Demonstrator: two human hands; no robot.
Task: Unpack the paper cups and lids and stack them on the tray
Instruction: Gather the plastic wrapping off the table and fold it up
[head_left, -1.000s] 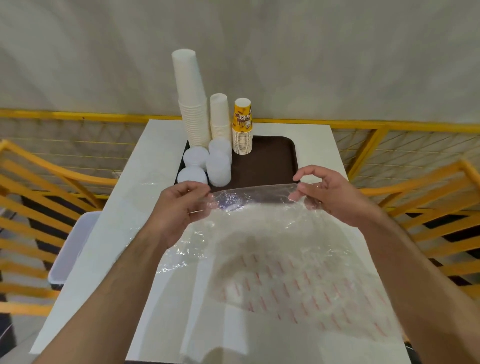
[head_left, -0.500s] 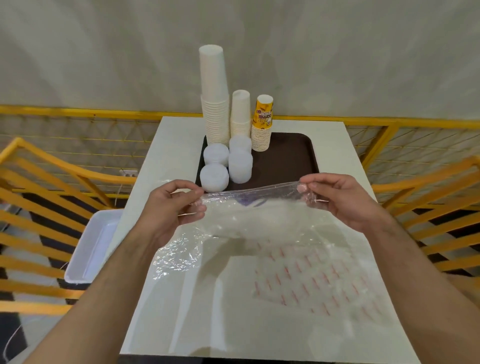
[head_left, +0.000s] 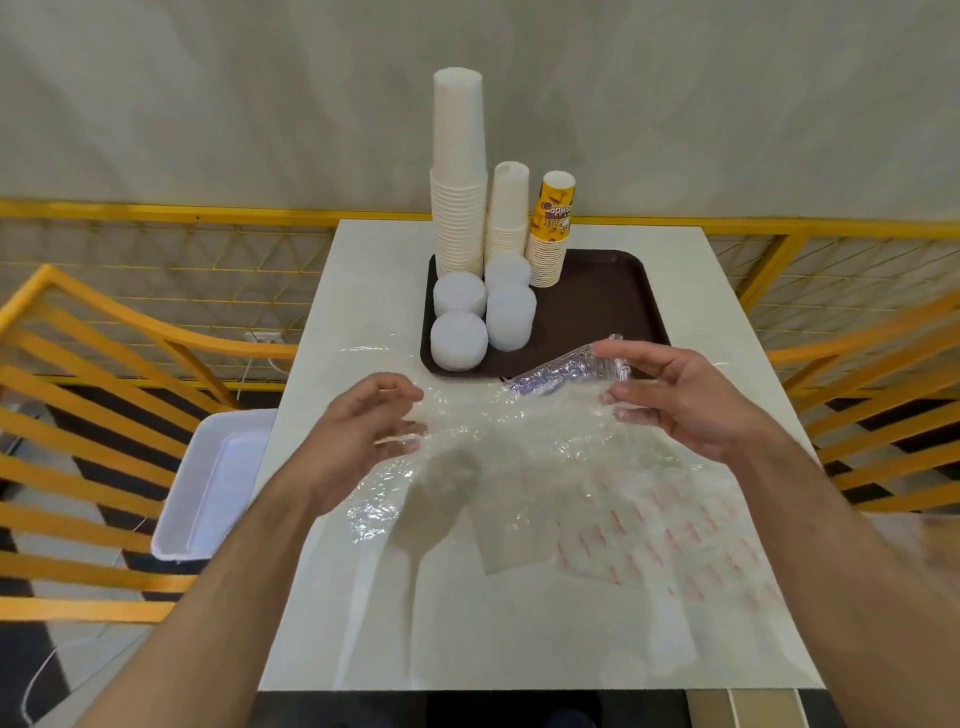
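A dark brown tray (head_left: 602, 306) sits at the table's far end. On its left part stand a tall white cup stack (head_left: 460, 182), a shorter white stack (head_left: 508, 208) and a yellow printed cup stack (head_left: 552, 228). Several white lid stacks (head_left: 459, 340) stand in front of them. A clear plastic bag (head_left: 519, 457) with red print lies crumpled on the table before the tray. My right hand (head_left: 685, 400) pinches the bag's raised far edge. My left hand (head_left: 363, 431) hovers over the bag's left side, fingers apart, gripping nothing.
A white plastic bin (head_left: 208, 483) sits low beside the table's left edge. Yellow slatted chairs (head_left: 104, 395) flank the table on both sides, and a yellow mesh railing (head_left: 182, 249) runs behind it along the wall. The tray's right half is bare.
My left hand has let go of the bag's edge, and that side has dropped onto the table. The bag, stretched taut before, is now slack and crumpled. My right hand keeps its edge.
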